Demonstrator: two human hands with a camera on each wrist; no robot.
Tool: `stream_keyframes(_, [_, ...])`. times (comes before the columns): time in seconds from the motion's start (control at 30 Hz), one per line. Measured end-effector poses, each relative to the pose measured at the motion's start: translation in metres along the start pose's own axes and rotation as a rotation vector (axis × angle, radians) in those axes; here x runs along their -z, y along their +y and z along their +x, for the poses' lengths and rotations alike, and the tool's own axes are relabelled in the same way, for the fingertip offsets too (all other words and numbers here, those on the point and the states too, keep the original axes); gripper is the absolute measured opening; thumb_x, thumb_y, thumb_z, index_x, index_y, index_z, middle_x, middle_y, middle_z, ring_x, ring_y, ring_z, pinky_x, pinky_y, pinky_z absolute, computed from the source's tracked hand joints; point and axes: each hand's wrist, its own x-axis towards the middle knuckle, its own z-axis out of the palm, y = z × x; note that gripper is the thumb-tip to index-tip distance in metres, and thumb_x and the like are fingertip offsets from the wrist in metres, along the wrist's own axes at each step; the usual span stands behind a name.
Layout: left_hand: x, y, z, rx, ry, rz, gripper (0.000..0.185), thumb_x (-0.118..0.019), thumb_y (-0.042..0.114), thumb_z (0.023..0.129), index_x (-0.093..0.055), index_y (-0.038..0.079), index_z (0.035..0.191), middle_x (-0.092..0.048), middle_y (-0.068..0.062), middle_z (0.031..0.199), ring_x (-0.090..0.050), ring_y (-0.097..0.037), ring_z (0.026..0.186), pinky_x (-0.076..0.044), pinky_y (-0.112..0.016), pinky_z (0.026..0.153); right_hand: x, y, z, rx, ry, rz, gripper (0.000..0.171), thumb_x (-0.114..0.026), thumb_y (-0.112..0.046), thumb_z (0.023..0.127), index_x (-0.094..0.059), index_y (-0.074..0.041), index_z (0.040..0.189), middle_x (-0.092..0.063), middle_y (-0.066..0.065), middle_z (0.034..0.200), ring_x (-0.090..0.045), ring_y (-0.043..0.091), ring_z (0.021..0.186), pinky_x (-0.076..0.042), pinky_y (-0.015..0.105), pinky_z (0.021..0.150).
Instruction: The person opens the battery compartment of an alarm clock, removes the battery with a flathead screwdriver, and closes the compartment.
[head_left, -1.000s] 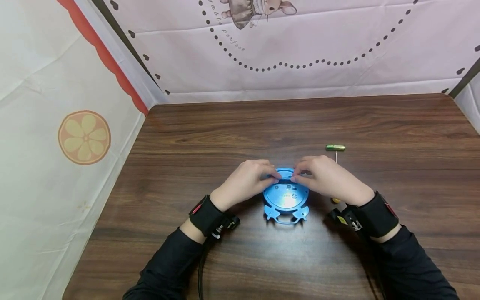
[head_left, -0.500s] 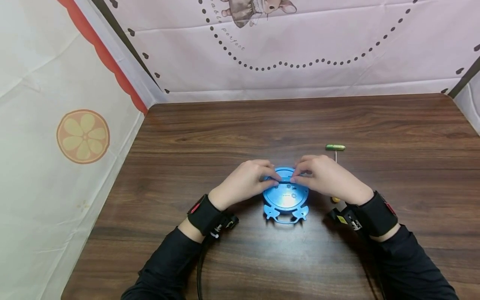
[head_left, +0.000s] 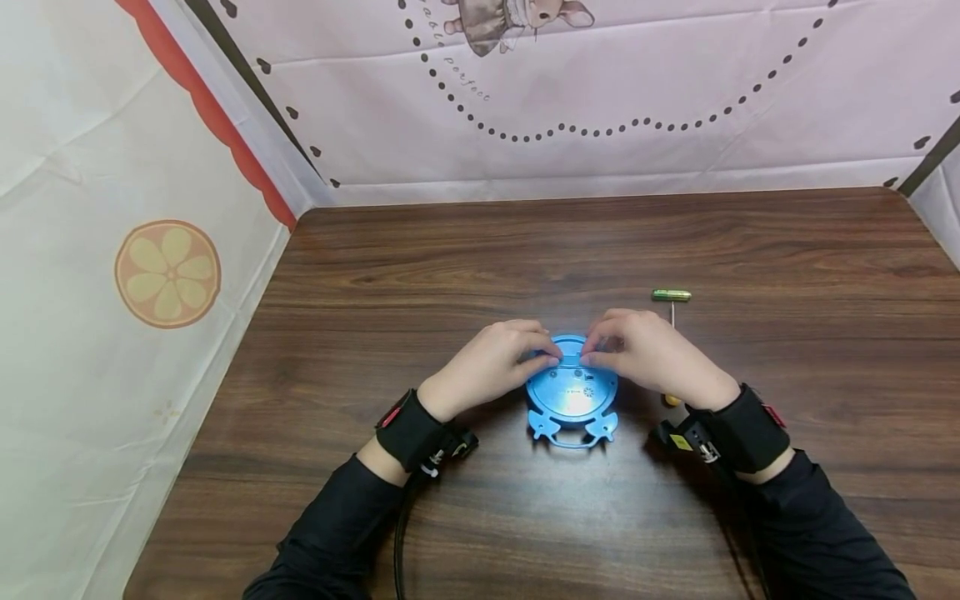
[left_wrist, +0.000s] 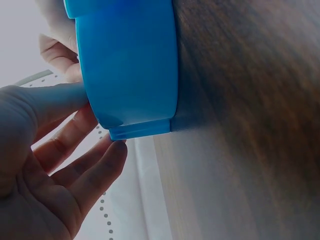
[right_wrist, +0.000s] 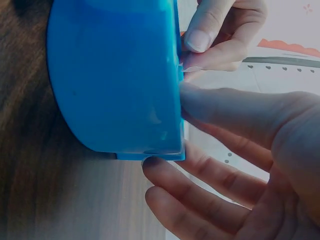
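Observation:
A round blue clock (head_left: 572,396) lies face down on the wooden table (head_left: 525,250), its back up and two small feet toward me. My left hand (head_left: 542,357) holds its far left rim, thumb on the back and fingers curled over the edge. From the other side my right hand (head_left: 600,352) grips the far right rim the same way, the two thumbs nearly meeting. The left wrist view shows the clock's side (left_wrist: 130,65) with my left hand (left_wrist: 75,135) beside it. In the right wrist view the clock (right_wrist: 115,75) sits against the thumb of my right hand (right_wrist: 200,145).
A small green battery (head_left: 671,295) lies on the table to the right, behind my right hand. A thin tool with a yellow end (head_left: 672,401) lies partly under that hand. Printed cloth walls (head_left: 600,100) close the table at the back and left.
My thumbs have shifted slightly on the clock's back, and the dark line between them shows less. The clock and battery have stayed in place.

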Motion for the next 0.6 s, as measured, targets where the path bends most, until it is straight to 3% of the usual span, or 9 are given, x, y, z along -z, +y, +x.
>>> stream_keyframes(0.4, [-0.0005, -0.0004, 0.0013, -0.006, 0.008, 0.005, 0.013, -0.070, 0.014, 0.097, -0.077, 0.012, 0.107, -0.067, 0.004, 0.102, -0.062, -0.006, 0.091, -0.050, -0.021, 0.078, -0.0022, 0.0005, 0.0009, -0.020, -0.010, -0.003, 0.004, -0.075, -0.015, 0.093, -0.076, -0.014, 0.096, -0.065, 0.004, 0.105, -0.059, 0.016, 0.082, -0.050, 0.034, 0.069])
stream_keyframes(0.6, [-0.0023, -0.0055, -0.0002, 0.012, 0.009, -0.061, 0.014, -0.070, 0.014, 0.096, -0.076, 0.012, 0.109, -0.062, 0.002, 0.107, -0.059, -0.009, 0.096, -0.049, -0.021, 0.080, -0.0022, 0.0014, 0.0014, -0.021, -0.025, 0.021, 0.005, -0.073, -0.015, 0.094, -0.075, -0.015, 0.099, -0.064, 0.005, 0.107, -0.059, 0.017, 0.085, -0.050, 0.035, 0.071])
